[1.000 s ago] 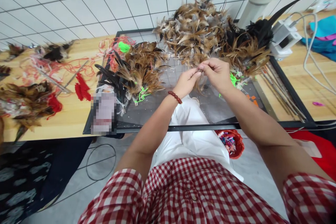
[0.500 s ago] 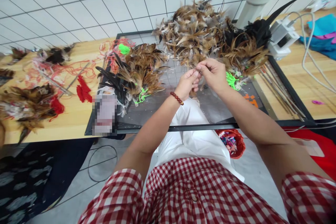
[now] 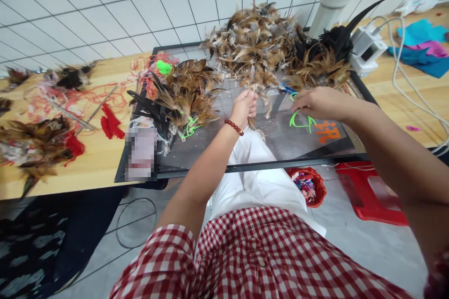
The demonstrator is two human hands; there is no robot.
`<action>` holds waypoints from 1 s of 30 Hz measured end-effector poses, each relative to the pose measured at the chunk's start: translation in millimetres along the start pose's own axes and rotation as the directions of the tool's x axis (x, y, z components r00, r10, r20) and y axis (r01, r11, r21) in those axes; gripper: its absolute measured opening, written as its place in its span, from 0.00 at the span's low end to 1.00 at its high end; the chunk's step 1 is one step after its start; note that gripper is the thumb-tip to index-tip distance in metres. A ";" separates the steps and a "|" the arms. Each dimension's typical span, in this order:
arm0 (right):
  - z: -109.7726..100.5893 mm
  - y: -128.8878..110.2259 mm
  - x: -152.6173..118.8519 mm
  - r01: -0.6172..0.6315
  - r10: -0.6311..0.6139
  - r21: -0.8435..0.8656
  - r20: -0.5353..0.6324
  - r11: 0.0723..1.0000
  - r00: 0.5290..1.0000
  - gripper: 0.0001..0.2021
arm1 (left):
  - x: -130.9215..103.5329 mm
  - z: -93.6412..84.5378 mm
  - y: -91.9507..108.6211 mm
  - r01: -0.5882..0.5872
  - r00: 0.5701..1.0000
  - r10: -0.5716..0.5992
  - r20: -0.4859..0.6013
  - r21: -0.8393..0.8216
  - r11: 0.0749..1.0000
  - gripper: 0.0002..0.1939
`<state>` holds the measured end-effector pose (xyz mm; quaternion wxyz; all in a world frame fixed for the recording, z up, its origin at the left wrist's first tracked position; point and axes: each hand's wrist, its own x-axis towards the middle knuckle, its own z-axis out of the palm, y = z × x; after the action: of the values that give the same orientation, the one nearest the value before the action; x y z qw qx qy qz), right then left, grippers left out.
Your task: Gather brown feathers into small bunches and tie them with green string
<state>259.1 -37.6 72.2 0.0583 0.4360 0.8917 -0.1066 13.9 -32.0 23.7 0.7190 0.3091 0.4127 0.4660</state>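
Observation:
My left hand (image 3: 244, 106), with a beaded bracelet at the wrist, is closed round a small brown feather bundle (image 3: 253, 122) whose tips hang below the fist. To its right, my right hand (image 3: 310, 103) reaches over bright green ties (image 3: 302, 122), its fingers curled down at their upper end; whether it grips any is hidden. Blue-handled scissors or a similar tool (image 3: 288, 88) lie just beyond that hand. A large heap of brown feathers (image 3: 256, 42) rises behind both hands, and more brown feathers (image 3: 192, 86) lie on the left.
The dark-framed board (image 3: 196, 173) lies on the wooden table (image 3: 94, 168). A bottle (image 3: 331, 4), black feathers (image 3: 336, 39) and a white charger with cables (image 3: 367, 49) are at the back right. Red ties (image 3: 111, 122) lie left. Below are a red basket (image 3: 317, 196) and red stool (image 3: 382, 215).
My right hand has left my left hand and moved right to the green ties. My left hand has shifted slightly left. The blue tool and more of the ties now show.

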 end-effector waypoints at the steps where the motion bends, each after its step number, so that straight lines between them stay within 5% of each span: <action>1: 2.6 -1.3 -4.1 -0.022 0.022 0.000 0.033 1.000 0.999 0.14 | 0.3 -0.4 0.2 -0.001 1.000 0.001 0.004 -0.011 1.000 0.16; 7: 11.5 -7.9 -3.6 -0.154 0.166 -0.138 0.084 0.978 0.983 0.12 | 0.9 -0.9 -0.1 -0.005 1.000 0.005 0.021 -0.038 0.999 0.16; 12: 1.0 5.1 -6.0 -0.288 0.288 0.044 0.011 0.957 0.958 0.06 | 0.6 -0.6 1.1 0.008 1.000 -0.007 0.018 -0.042 0.999 0.16; 14: -3.3 10.6 -10.5 -0.378 0.405 0.329 -0.016 0.866 0.914 0.02 | 0.5 -0.7 1.3 0.013 1.000 -0.013 0.018 -0.037 0.999 0.16; 17: -9.2 18.2 -19.9 -0.383 0.537 0.702 0.002 0.600 0.844 0.03 | 0.7 -1.1 1.1 0.013 1.000 -0.012 0.025 -0.029 0.999 0.16; 19: -14.1 23.7 -27.5 -0.411 0.579 0.705 0.001 0.577 0.815 0.03 | 1.0 -1.4 0.7 0.010 1.000 -0.009 0.025 -0.030 1.000 0.16; 24: -35.9 28.1 -43.7 -0.255 0.630 0.757 -0.253 0.601 0.734 0.06 | 0.8 -0.5 0.6 0.020 1.000 -0.020 0.021 -0.027 0.999 0.15; 27: -52.5 19.6 -49.3 -0.639 0.718 0.344 -0.196 0.688 0.668 0.09 | -0.2 0.5 1.3 0.023 1.000 -0.023 0.014 -0.031 0.999 0.16; 30: -62.7 11.0 -55.9 -0.601 0.791 0.534 -0.253 0.594 0.557 0.06 | -1.2 1.0 1.8 0.025 1.000 -0.025 0.003 -0.038 0.999 0.16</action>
<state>301.4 -58.7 142.5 -0.2072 0.7729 0.5833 -0.1396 13.8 -32.5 26.0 0.7311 0.2908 0.4066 0.4643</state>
